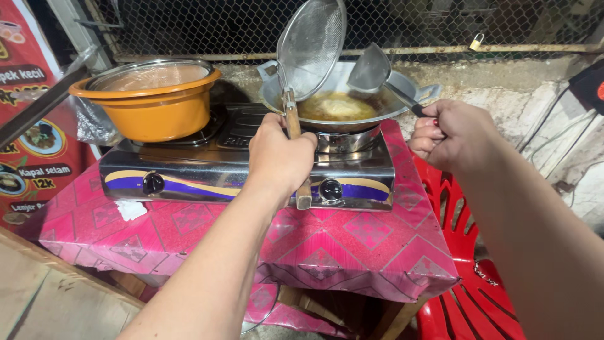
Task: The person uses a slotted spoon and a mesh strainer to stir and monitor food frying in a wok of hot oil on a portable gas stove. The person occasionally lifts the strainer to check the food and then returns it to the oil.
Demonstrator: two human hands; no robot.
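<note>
Left hand grips wooden-handled round wire-mesh skimmer, raised over far steel wok of oil; my right hand fists black-handled steel ladle at wok's right.

Showing: one stove, two knobs, one wok, one strainer, one ladle, one orange pot, one red chair.

Your left hand hides middle of skimmer handle. Your right fist swallows ladle handle end. Skimmer mesh covers wok rim at 10 o'clock. Red plastic chair cut off at 5 o'clock edge. Banner cropped at 9 o'clock. Piece in oil too blurred to identify.
</note>
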